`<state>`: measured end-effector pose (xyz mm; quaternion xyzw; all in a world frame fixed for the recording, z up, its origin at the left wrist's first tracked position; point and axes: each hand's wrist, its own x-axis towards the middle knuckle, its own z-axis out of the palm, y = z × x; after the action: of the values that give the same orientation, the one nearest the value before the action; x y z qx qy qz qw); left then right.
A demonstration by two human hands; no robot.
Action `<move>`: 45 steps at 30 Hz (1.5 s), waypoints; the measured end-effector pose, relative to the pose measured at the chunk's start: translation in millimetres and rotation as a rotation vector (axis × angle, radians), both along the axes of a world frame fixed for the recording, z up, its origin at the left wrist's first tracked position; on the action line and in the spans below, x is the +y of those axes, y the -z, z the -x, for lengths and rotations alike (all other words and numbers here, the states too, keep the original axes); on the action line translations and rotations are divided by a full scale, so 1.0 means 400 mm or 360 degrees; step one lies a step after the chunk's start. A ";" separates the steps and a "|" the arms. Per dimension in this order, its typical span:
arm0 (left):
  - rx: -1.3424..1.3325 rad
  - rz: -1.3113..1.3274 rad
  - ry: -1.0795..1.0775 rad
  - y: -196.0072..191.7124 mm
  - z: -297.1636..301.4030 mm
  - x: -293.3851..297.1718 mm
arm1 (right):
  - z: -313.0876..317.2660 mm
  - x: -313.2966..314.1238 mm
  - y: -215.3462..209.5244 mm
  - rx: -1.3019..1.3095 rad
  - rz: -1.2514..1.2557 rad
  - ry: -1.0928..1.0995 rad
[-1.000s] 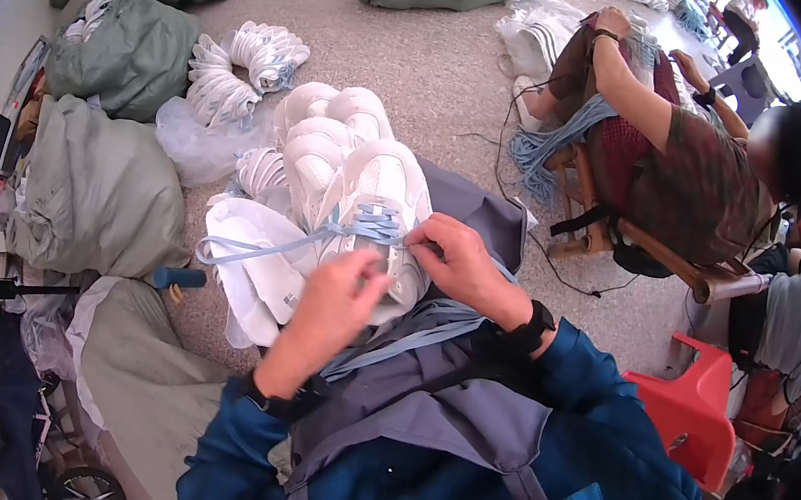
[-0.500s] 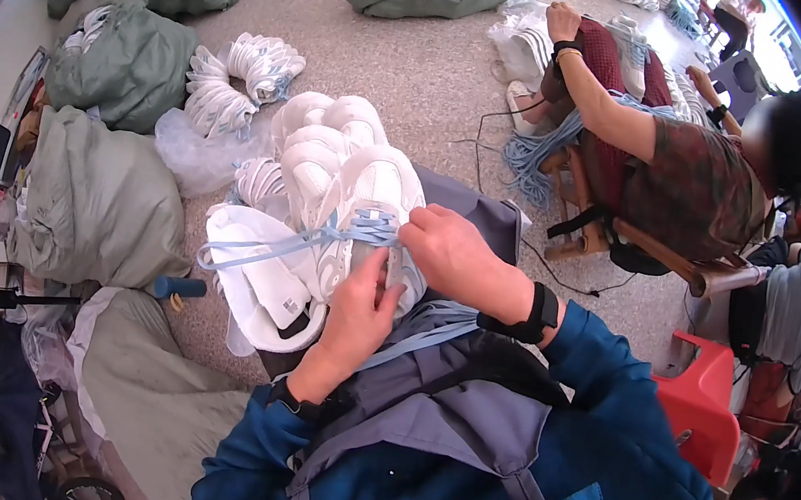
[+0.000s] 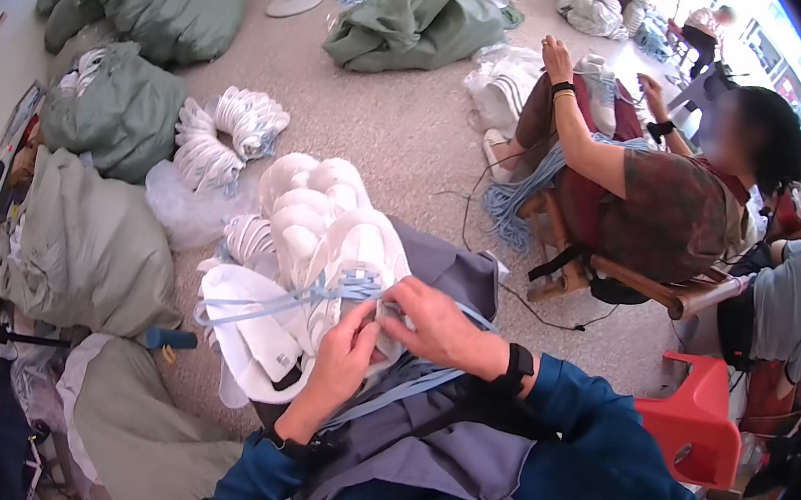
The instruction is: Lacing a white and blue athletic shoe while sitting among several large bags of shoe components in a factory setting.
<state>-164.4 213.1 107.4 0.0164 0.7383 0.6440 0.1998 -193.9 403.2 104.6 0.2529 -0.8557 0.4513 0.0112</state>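
Observation:
A white sneaker sits in front of me, toe pointing away, with a light blue shoelace crossed through its upper eyelets. One lace end trails left over a flat white shoe upper. My left hand is closed at the near eyelet edge of the sneaker, fingertips beside the tongue. Meeting it there, my right hand pinches the lace, and a blue strand shows behind its knuckles toward the right. The fingertips partly hide the eyelets. Several more white sneakers stand just behind.
Bundled white shoe parts lie on the floor beyond, near green cloth sacks. A red stool stands at my right. Farther right, a person sits on a wooden chair with blue laces hanging beside. A cable runs across the floor.
The view has tilted upward, so the scene sits lower. My right hand has come down the sneaker's eyelet side toward my left hand, and a lace strand now shows to its right.

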 end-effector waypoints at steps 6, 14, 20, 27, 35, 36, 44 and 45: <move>0.0135 -0.0011 0.0093 -0.003 0.026 -0.021 | -0.027 -0.017 -0.014 0.0095 -0.0254 0.0002; 0.0131 -0.0101 0.0103 0.020 0.035 0.002 | -0.030 -0.044 0.007 0.0138 -0.0239 0.0164; 0.0641 0.0174 -0.0189 0.086 0.015 0.032 | -0.071 -0.037 0.018 0.0173 -0.0161 0.0094; 0.0033 -0.0247 0.0000 -0.041 -0.032 -0.048 | -0.047 -0.010 0.054 0.0088 -0.0053 0.0122; 0.0453 -0.0927 -0.0254 -0.261 -0.177 -0.376 | -0.031 0.013 0.039 0.0053 0.0008 0.0110; 0.0338 -0.0324 -0.0269 -0.243 -0.190 -0.375 | -0.030 -0.005 0.030 0.0063 0.0009 0.0088; 0.1156 0.1359 -0.0480 -0.069 -0.110 -0.195 | -0.056 0.000 0.061 0.0258 -0.0107 0.0176; 0.1377 0.1610 -0.0469 -0.051 -0.109 -0.189 | -0.045 -0.012 0.070 0.0297 -0.0058 0.0118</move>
<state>-120.8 137.4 127.9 0.0764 0.9565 0.1756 -0.2201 -175.7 398.4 76.4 0.2619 -0.8678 0.4096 0.1029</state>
